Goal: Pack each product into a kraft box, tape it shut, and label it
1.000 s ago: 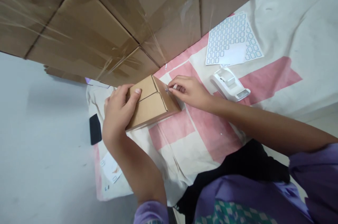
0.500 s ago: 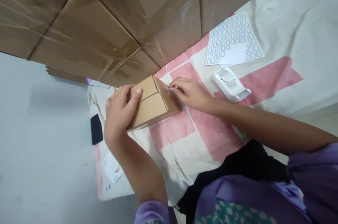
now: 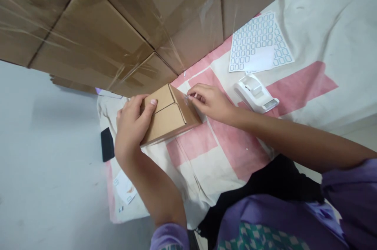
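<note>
A small brown cardboard box (image 3: 166, 114) rests on the pink and white cloth. My left hand (image 3: 134, 120) grips its left end, with the thumb lying on the top face. At the box's right side, my right hand (image 3: 210, 103) is pinched, thumb against fingertips, on a small shiny strip that looks like clear tape (image 3: 186, 97). That strip appears to touch the box side; its full length is hard to make out. To the right of my right hand stands a white tape dispenser (image 3: 255, 93).
Large taped cartons (image 3: 118, 26) form a wall behind the small box. Label sheets (image 3: 253, 42) lie at the upper right of the cloth (image 3: 194, 140). A black phone-like object (image 3: 107, 145) is at the left edge, near some paper scraps (image 3: 125, 187).
The view has shifted very slightly. Both hands keep nearly the same places on the box, and the shiny strip at my right fingertips shows a little more against the box side.
</note>
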### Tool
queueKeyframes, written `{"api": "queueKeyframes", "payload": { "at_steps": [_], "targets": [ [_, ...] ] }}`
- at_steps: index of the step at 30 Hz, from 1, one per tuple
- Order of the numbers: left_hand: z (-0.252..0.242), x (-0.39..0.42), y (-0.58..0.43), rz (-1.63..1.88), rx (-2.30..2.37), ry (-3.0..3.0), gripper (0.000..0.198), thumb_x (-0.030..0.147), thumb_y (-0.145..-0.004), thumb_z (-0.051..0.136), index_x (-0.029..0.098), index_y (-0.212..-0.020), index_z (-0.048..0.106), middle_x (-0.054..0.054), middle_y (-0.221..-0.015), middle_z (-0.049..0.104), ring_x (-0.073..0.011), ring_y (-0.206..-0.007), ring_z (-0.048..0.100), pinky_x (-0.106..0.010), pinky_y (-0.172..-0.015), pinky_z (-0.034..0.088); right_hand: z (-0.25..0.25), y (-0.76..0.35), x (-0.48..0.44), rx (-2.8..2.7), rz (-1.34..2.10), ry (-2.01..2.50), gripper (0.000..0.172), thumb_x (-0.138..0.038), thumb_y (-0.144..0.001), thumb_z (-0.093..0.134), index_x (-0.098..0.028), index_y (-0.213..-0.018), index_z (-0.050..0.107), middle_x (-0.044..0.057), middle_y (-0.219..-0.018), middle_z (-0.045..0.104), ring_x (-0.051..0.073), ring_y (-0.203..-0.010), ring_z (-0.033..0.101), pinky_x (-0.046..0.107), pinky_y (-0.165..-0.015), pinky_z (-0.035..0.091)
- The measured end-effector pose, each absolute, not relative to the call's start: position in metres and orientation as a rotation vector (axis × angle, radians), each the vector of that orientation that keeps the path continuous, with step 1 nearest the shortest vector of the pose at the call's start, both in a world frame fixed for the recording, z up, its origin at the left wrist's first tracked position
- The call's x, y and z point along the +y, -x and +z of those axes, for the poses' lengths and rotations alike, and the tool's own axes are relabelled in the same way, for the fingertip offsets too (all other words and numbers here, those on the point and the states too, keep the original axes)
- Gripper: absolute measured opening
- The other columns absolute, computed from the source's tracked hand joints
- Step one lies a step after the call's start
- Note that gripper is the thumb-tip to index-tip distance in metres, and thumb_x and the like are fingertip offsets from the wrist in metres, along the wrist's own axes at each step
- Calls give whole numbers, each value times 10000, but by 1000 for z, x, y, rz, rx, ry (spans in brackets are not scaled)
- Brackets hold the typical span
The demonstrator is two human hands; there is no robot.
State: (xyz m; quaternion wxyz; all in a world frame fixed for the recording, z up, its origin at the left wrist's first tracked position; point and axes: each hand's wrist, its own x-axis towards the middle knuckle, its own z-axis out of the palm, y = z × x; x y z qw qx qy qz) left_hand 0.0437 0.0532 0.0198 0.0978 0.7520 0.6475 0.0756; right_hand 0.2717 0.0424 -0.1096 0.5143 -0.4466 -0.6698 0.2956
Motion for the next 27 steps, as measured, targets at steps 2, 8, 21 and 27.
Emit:
{"api": "queueKeyframes", "payload": {
  "at_steps": [2, 8, 21, 27],
  "targets": [
    [20, 53, -44, 225, 1921, -2225, 421, 604, -1007, 388, 297, -1132, 646, -62, -1204, 696, -321, -1214, 598, -523, -1146, 380, -110, -271, 42, -1621, 705, 1068, 177, -258, -988, 538, -191, -987, 702, 58, -956, 702, 164, -773, 611, 316, -721, 454],
    [19, 53, -45, 239, 1915, -2219, 393, 590, -1003, 405, 310, -1133, 648, -42, -1228, 693, -318, -1214, 593, -532, -1137, 373, -110, -271, 41, -1665, 675, 1016, 171, -245, -984, 558, -184, -989, 718, 66, -974, 712, 152, -751, 603, 303, -707, 463],
    [19, 53, -46, 249, 1927, -2208, 398, 582, -1007, 413, 304, -1161, 654, -42, -1249, 695, -317, -1228, 587, -534, -1135, 337, -118, -269, 44, -1670, 616, 913, 168, -196, -987, 560, -188, -992, 728, 69, -974, 743, 174, -853, 681, 311, -741, 517],
    [18, 54, -43, 241, 1921, -2217, 383, 590, -1011, 414, 313, -1135, 647, -29, -1248, 702, -308, -1217, 598, -524, -1123, 351, -116, -271, 43, -1695, 653, 915, 209, -173, -1000, 520, -180, -1017, 728, 86, -1008, 747, 188, -900, 693, 335, -791, 538]
  ]
}}
